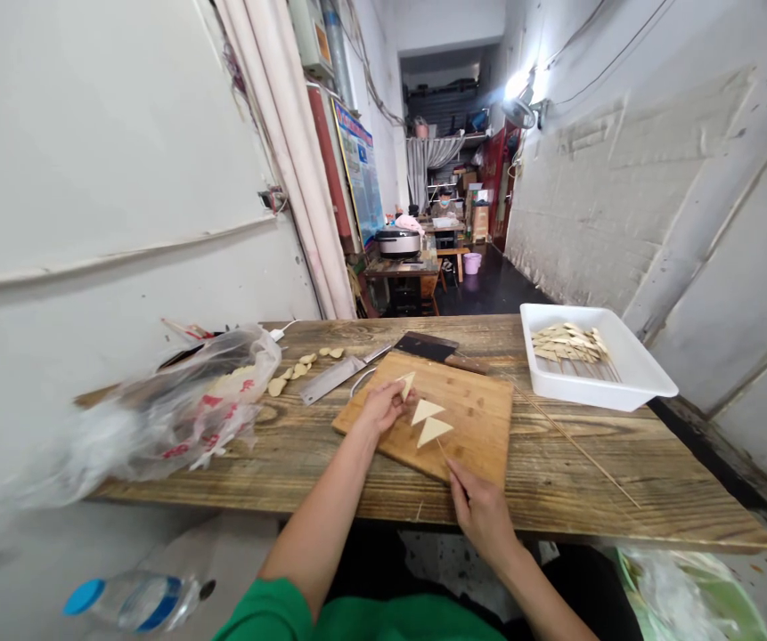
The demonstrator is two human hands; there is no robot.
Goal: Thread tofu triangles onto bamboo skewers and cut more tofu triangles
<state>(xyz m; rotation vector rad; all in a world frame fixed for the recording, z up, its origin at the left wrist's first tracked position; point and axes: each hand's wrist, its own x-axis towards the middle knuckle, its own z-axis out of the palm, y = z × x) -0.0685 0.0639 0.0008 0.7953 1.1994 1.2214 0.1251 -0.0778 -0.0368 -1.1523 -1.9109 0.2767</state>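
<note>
My left hand [383,406] is over the left side of a wooden cutting board [483,409], its fingers pinching a pale triangular slice [408,385]. Two more triangular slices [435,431] lie on the board just right of those fingers, close together. At the board's near edge my right hand [483,512] grips a thin wooden skewer [443,451]. The skewer's far end reaches the nearer triangle; whether it goes into the slice I cannot tell. Behind the board lie a cleaver [423,345] with a dark blade and a shiny metal blade [333,377].
A white tray [597,389] of skewered pale slices [570,343] stands at the right. One loose skewer [583,450] lies before it. At left are a clear plastic bag [175,409] and several small pale pieces [299,370]. A person [445,206] sits far back.
</note>
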